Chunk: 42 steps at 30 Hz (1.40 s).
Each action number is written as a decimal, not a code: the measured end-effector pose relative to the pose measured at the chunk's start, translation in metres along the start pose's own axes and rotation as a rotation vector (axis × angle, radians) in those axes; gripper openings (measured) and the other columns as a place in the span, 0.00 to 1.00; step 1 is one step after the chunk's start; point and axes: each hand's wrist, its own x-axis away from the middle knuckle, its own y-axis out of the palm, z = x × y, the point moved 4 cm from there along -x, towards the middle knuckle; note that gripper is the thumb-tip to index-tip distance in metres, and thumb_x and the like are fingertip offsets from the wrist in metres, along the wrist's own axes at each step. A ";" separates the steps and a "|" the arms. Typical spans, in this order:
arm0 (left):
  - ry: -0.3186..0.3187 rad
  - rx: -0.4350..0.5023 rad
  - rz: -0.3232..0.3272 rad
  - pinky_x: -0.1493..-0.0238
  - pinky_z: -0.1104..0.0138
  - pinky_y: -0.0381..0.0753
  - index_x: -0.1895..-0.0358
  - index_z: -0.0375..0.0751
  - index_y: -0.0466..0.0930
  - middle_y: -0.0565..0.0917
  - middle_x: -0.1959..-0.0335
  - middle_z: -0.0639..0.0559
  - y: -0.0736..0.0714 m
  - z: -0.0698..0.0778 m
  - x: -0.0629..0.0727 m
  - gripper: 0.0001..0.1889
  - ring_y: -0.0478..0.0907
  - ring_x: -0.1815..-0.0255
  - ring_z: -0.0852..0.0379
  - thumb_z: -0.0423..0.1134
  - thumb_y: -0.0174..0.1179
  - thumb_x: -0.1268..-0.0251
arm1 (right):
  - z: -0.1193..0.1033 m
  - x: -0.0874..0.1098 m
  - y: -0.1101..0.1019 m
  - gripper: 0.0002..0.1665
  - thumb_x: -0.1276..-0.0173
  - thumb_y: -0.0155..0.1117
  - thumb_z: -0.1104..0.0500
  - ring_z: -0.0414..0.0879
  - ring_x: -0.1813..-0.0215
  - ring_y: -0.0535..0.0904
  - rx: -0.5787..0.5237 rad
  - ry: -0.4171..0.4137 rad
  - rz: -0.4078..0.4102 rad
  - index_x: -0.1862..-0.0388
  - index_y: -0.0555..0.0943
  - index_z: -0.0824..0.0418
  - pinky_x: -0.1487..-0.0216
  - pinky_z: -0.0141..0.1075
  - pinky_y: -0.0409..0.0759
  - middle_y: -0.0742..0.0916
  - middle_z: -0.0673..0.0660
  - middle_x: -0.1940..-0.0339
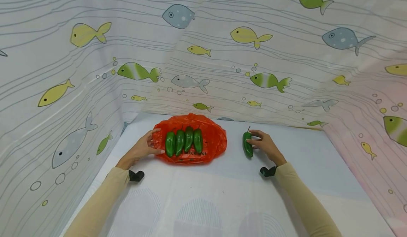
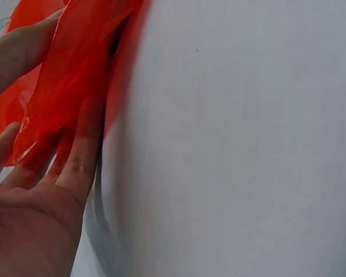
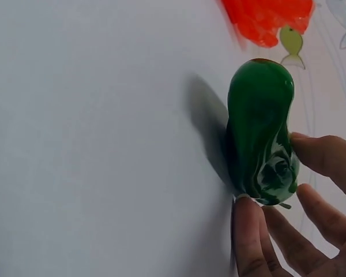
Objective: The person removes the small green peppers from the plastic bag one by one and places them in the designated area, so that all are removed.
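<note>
The lone pepper (image 1: 247,147), pinched in the fingers of the right hand (image 1: 266,146) right of the red bag (image 1: 217,143), could slip, being glossy, while the left hand (image 1: 143,147), outspread against the bag, might drag the four peppers (image 1: 189,139) askew.

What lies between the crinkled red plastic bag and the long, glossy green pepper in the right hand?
Only bare white tabletop separates bag from pepper, as the head view shows.

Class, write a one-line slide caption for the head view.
Four peppers lie on a red bag, left hand touching its edge; right hand holds a fifth pepper.
</note>
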 end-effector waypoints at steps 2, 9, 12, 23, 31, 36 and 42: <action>-0.001 0.001 0.002 0.26 0.37 0.58 0.17 0.51 0.50 0.56 0.21 0.32 0.000 -0.001 -0.001 0.56 0.54 0.22 0.29 0.34 0.78 0.45 | 0.004 -0.001 -0.001 0.41 0.27 0.70 0.55 0.63 0.33 0.75 0.028 0.009 0.014 0.22 0.66 0.64 0.44 0.52 0.83 0.70 0.67 0.23; 0.009 -0.005 0.007 0.26 0.36 0.57 0.17 0.53 0.51 0.55 0.20 0.34 -0.001 -0.003 -0.001 0.56 0.52 0.21 0.29 0.36 0.80 0.47 | 0.006 -0.005 -0.009 0.39 0.28 0.71 0.49 0.60 0.35 0.76 0.091 0.023 0.069 0.23 0.69 0.58 0.42 0.50 0.82 0.72 0.63 0.24; 0.020 0.007 0.006 0.26 0.37 0.58 0.17 0.52 0.51 0.56 0.20 0.34 -0.001 -0.002 -0.002 0.57 0.54 0.22 0.29 0.35 0.79 0.47 | 0.001 -0.004 -0.011 0.39 0.28 0.70 0.47 0.60 0.35 0.77 0.119 0.001 0.086 0.23 0.69 0.59 0.38 0.53 0.79 0.73 0.63 0.25; 0.027 0.013 0.008 0.26 0.41 0.62 0.18 0.52 0.53 0.60 0.22 0.36 -0.001 -0.002 -0.002 0.56 0.61 0.24 0.34 0.36 0.81 0.48 | -0.032 0.002 -0.005 0.38 0.29 0.71 0.46 0.60 0.35 0.75 0.128 -0.091 0.097 0.26 0.72 0.57 0.35 0.60 0.72 0.77 0.63 0.28; 0.009 0.021 0.030 0.26 0.41 0.62 0.19 0.55 0.56 0.60 0.22 0.39 -0.001 -0.003 -0.002 0.56 0.60 0.23 0.35 0.37 0.82 0.50 | -0.050 0.002 0.011 0.36 0.30 0.72 0.46 0.59 0.35 0.75 0.131 -0.122 0.057 0.27 0.74 0.54 0.37 0.57 0.76 0.77 0.64 0.29; 0.015 0.005 0.031 0.26 0.41 0.61 0.19 0.55 0.55 0.60 0.21 0.38 -0.001 -0.005 -0.003 0.56 0.58 0.22 0.34 0.39 0.82 0.50 | -0.058 0.003 0.019 0.35 0.30 0.72 0.46 0.57 0.38 0.76 0.119 -0.141 0.034 0.27 0.75 0.52 0.39 0.52 0.79 0.79 0.61 0.30; 0.007 0.019 0.023 0.25 0.40 0.59 0.18 0.53 0.53 0.59 0.21 0.36 0.000 -0.004 -0.003 0.57 0.57 0.23 0.33 0.37 0.81 0.49 | -0.066 0.004 0.028 0.35 0.31 0.73 0.44 0.55 0.39 0.78 0.125 -0.165 0.021 0.28 0.75 0.51 0.40 0.51 0.80 0.80 0.58 0.32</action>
